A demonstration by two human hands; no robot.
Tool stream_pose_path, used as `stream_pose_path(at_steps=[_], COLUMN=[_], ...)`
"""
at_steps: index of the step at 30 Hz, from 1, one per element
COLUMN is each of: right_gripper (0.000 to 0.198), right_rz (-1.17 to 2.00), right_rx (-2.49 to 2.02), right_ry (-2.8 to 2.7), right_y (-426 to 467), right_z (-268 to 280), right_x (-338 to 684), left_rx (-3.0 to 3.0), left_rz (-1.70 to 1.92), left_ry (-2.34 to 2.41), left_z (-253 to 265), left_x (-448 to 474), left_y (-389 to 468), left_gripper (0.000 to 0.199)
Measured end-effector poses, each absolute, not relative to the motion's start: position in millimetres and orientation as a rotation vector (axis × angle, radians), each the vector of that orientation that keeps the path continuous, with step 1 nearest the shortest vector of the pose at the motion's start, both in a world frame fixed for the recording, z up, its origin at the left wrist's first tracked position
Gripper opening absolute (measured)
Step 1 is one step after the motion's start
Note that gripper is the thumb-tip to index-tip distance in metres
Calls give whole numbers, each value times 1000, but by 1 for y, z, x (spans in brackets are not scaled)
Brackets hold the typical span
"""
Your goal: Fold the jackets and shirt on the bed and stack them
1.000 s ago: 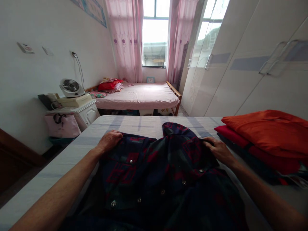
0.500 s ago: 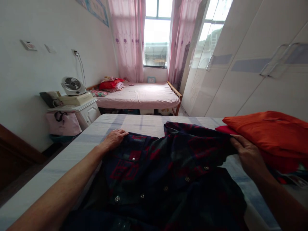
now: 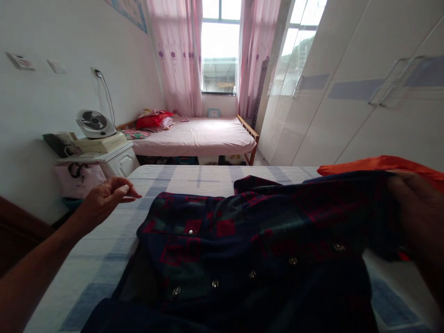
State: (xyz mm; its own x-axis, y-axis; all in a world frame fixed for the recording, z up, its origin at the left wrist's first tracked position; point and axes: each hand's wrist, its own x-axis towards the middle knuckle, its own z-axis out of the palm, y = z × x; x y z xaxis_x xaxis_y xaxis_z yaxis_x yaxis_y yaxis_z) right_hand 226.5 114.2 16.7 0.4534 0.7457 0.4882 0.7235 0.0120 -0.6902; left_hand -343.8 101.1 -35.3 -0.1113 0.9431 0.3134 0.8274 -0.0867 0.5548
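A dark plaid shirt (image 3: 222, 240) in navy, red and green, with a row of metal buttons, lies spread over the near bed. My right hand (image 3: 412, 194) grips its far right part and holds it raised and stretched out, in front of the orange cloth (image 3: 385, 164). Just left of the shirt, my left hand (image 3: 111, 196) hovers above the sheet, holding nothing, its fingers loosely bent with the tips apart. The shirt's lower part runs out of the picture at the bottom.
A blue-and-white sheet (image 3: 100, 263) covers the near bed. Beyond it stands a pink-covered bed (image 3: 204, 134) below the window. At left a fan (image 3: 95, 122) sits on a box on the white cabinet (image 3: 121, 159). A white wardrobe (image 3: 312, 125) lines the right side.
My left hand has let go of the shirt's left edge and moved left and up. My right hand has pulled its part of the shirt rightward, across the orange cloth.
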Motion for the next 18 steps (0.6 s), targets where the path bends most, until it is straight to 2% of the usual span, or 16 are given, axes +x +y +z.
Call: stream_pose_path(at_steps=[4, 8, 10, 14, 18], right_gripper=[25, 25, 24, 24, 22], right_rz=[170, 270, 268, 244, 204], right_rx=[-1684, -1676, -1679, -1620, -1615], right_ry=[-1187, -1107, -1068, -1017, -1051], right_y=[125, 125, 123, 116, 117], right_z=[19, 7, 2, -1, 8], right_x=[211, 210, 219, 238, 239], left_rx=[2055, 2154, 2163, 2142, 1983], left_rz=[802, 606, 581, 590, 678], left_ry=[1970, 1899, 1888, 1882, 1833], left_z=[-50, -93, -108, -107, -74], left_x=[-337, -314, -306, -303, -315], left_y=[115, 145, 156, 158, 135], left_gripper=[56, 61, 55, 28, 34])
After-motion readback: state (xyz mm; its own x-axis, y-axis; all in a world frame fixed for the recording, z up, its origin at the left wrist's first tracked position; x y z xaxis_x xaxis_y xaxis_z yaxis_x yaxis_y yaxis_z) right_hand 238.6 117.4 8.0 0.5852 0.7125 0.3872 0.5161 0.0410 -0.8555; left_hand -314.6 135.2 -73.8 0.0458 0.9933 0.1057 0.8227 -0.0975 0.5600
